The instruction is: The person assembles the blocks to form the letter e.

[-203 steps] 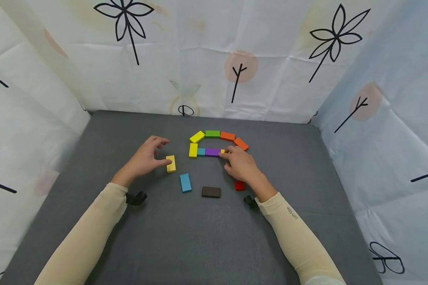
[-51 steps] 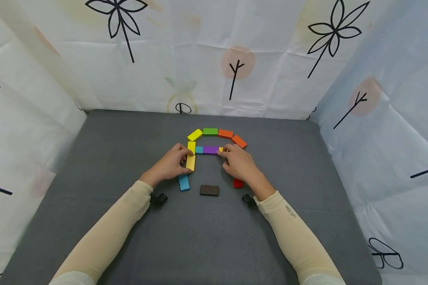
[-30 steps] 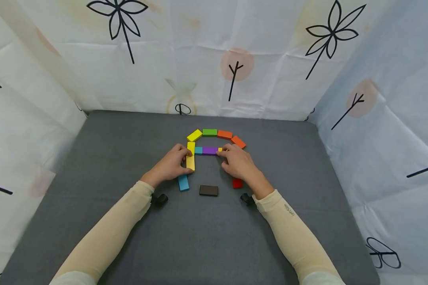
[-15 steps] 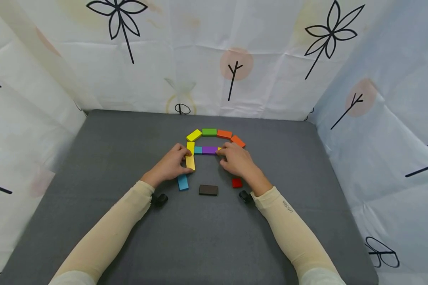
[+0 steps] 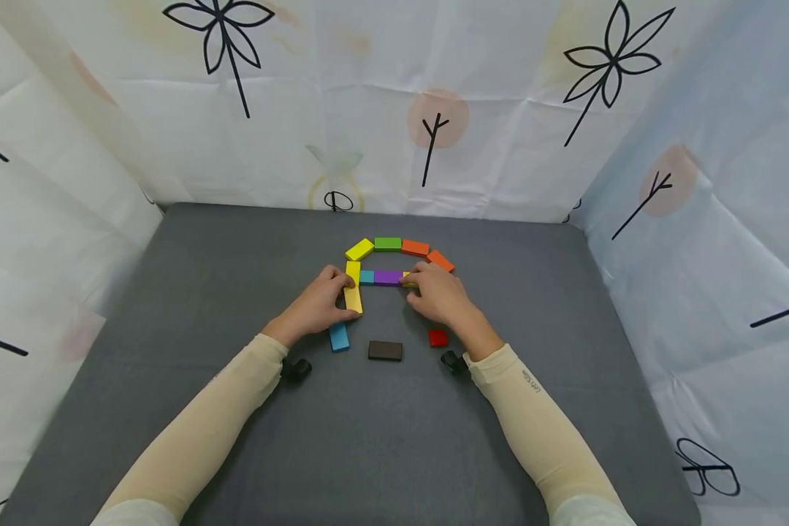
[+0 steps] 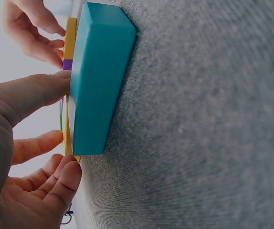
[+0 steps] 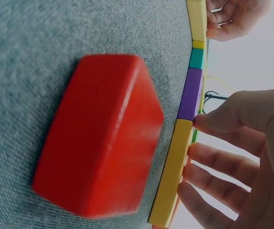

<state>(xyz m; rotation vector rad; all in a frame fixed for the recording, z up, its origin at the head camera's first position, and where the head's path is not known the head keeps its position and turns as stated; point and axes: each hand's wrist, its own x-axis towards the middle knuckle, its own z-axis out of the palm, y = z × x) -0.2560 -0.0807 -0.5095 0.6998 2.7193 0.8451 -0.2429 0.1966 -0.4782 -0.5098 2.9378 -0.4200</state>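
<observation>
My left hand [image 5: 312,303] pinches a pale yellow block [image 5: 353,298], thumb at its near end and fingers along its left side. The block meets the near end of a bright yellow block [image 5: 353,270]. My right hand [image 5: 442,298] holds an orange-yellow block [image 7: 173,174] at the right end of a row; in the right wrist view its thumb tip sits by the joint with the purple block [image 5: 389,278] and fingers line the far side. A small teal block [image 5: 367,277] links purple to bright yellow. Most of the orange-yellow block is hidden in the head view.
Behind, a tilted yellow block [image 5: 359,250], a green block [image 5: 388,245] and two orange blocks [image 5: 415,248] form an arch. Nearer lie a blue block [image 5: 338,337], a dark brown block [image 5: 385,351] and a red block [image 5: 437,337] on the grey table [image 5: 394,438].
My left hand has brought the pale yellow block rightward against the bright yellow one, then turned its near end slightly right. My right hand has stayed at the orange-yellow block.
</observation>
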